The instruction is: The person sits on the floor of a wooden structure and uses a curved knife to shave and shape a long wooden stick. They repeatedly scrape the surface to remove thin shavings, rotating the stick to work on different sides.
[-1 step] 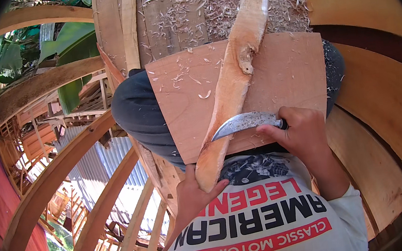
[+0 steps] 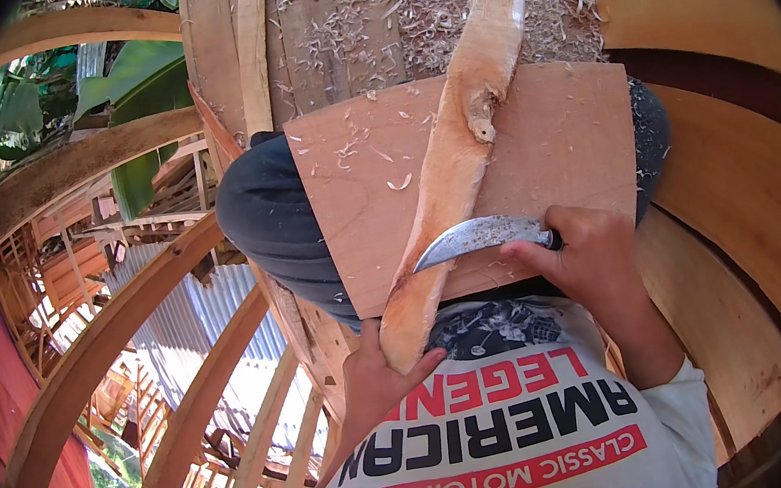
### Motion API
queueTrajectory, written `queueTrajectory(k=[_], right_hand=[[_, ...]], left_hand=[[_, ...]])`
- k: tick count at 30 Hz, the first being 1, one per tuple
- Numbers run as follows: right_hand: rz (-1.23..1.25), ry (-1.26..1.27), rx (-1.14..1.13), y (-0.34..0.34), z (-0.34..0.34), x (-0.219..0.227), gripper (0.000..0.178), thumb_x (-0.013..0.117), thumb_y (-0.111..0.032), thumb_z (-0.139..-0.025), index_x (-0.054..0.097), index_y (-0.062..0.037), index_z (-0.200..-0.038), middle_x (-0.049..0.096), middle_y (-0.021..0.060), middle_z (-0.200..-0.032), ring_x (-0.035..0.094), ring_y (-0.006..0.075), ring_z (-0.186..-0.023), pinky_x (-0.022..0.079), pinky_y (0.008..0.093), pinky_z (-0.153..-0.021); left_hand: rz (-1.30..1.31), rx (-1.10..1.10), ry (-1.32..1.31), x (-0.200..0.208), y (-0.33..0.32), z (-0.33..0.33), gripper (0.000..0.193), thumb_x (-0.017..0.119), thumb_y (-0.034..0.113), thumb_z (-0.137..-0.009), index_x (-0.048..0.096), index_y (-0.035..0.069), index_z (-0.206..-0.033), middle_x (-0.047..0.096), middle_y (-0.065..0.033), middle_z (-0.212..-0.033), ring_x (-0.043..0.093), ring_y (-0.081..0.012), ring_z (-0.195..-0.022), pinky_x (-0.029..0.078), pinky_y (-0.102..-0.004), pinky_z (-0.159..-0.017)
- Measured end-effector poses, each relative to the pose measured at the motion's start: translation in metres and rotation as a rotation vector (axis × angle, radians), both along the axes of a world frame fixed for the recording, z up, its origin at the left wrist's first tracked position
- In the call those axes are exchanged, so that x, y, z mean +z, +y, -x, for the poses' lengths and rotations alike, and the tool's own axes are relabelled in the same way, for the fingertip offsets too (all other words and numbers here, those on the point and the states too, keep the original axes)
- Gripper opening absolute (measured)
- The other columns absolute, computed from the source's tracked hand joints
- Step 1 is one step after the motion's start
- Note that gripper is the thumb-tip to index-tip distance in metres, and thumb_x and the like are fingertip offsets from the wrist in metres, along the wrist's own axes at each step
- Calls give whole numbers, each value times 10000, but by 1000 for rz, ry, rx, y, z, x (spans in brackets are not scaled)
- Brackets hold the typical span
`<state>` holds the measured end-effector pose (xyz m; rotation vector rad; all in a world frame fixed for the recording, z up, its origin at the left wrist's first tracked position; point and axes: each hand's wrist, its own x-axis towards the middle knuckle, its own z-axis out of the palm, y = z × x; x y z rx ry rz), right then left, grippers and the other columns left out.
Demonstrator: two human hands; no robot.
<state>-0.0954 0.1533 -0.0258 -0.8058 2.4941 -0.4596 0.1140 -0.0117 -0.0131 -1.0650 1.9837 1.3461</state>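
A long, crooked piece of wood [image 2: 445, 174] lies slantwise over a thin flat wooden board [image 2: 573, 143] on my lap. It has a knot near its middle and a pale pointed far end. My left hand [image 2: 378, 382] grips its near end, close to my shirt, with the thumb laid across it. In my right hand [image 2: 595, 243] is a curved knife [image 2: 487, 234], its dark handle mostly hidden by the fingers. The blade points left and its tip area rests against the wood, above my left hand.
Planks [image 2: 327, 47] strewn with wood shavings [image 2: 499, 16] stretch beyond my knees. Curved wooden ribs [image 2: 132, 363] rise on the left, with corrugated metal sheet [image 2: 174, 310] and banana leaves [image 2: 138, 90] outside. Broad curved planks [image 2: 714, 175] line the right side.
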Motion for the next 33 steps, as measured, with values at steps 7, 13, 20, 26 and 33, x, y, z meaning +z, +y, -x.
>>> queueTrajectory(k=[7, 13, 20, 26, 33], right_hand=[[16, 147, 37, -5, 4, -13, 574, 685, -613, -657, 588, -53, -579, 552, 114, -527, 581, 288, -487, 433, 370, -454], [-78, 305, 62, -12, 27, -14, 569, 689, -617, -655, 570, -65, -581, 538, 107, -508, 575, 288, -473, 425, 356, -429], [-68, 218, 57, -11, 22, -3, 565, 688, -605, -669, 566, -64, -563, 539, 111, -509, 575, 282, -473, 426, 361, -436], [-12, 145, 116, -9, 0, -8, 571, 693, -611, -645, 566, -61, -565, 526, 97, -504, 570, 262, -468, 418, 355, -437], [5, 220, 130, -12, 9, -16, 574, 696, -628, -626, 550, -76, -566, 522, 76, -511, 571, 252, -478, 417, 348, -436]], left_hand=[[-24, 37, 68, -6, 0, -2, 738, 780, 451, -693, 398, 6, -1141, 637, -225, -909, 673, -350, -793, 537, -384, -653], [-55, -9, 10, -9, -2, -8, 757, 752, 497, -708, 388, -24, -1119, 620, -236, -877, 667, -363, -780, 535, -390, -645], [-24, -16, -15, -13, -1, -6, 749, 792, 394, -685, 378, 14, -1180, 641, -209, -925, 672, -323, -839, 540, -367, -704], [-16, -48, -40, -12, 0, -9, 814, 772, 458, -692, 347, -12, -1203, 628, -241, -928, 668, -363, -813, 553, -395, -680], [-15, -55, -12, -11, -2, -4, 854, 807, 365, -681, 308, 25, -1284, 642, -230, -965, 676, -321, -850, 556, -360, -720]])
